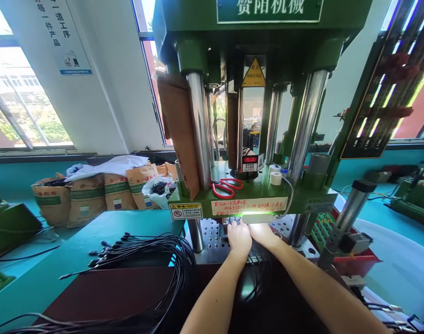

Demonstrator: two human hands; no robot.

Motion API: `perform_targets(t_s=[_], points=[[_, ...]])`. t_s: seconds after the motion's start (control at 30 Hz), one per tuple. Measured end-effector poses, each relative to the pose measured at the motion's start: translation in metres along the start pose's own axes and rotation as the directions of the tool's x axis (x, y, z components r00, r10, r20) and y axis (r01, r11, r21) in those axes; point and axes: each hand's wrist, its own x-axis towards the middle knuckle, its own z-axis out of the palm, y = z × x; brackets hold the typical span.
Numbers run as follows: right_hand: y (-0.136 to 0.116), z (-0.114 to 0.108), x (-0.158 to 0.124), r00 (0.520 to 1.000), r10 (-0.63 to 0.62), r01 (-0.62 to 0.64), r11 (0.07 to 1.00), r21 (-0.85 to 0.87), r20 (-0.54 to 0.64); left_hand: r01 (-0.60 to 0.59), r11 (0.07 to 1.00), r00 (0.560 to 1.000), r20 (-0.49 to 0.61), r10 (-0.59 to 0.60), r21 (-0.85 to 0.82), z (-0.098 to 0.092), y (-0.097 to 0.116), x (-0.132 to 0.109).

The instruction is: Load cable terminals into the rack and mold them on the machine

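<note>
At the green press [198, 39], hands [240, 239] [263, 234] sit close together; I cannot tell their grip.

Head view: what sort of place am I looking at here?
Most likely a factory workshop, perhaps for cable parts: a large green press carrying a warning label, bundled black cables beside it, and a row of sacks along the wall.

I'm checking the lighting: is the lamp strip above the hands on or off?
On: the lamp strip glows bright yellow-green along its upper edge.
</note>
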Motion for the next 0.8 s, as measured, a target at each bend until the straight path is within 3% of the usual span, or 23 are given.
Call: perform_targets(t_s=[0.43,0.63,0.8], points=[[-0.001,0.004,0.003,1.0,-0.015,0.015,1.0,0.005,0.012,-0.04,0.998,0.999,-0.015,0.039,-0.05,-0.005,-0.009,0.012],[0.013,-0.003,-0.012,0.99,-0.133,0.133,0.991,-0.003,0.056,-0.209,0.973,0.976,0.046,0.215,-0.099,-0.016,-0.027,0.015],[0.016,0.004,-0.015,0.984,-0.144,0.146,0.989,-0.017,0.102,-0.262,0.955,0.958,0.085,0.275,-0.137,-0.008,-0.04,0.014]])
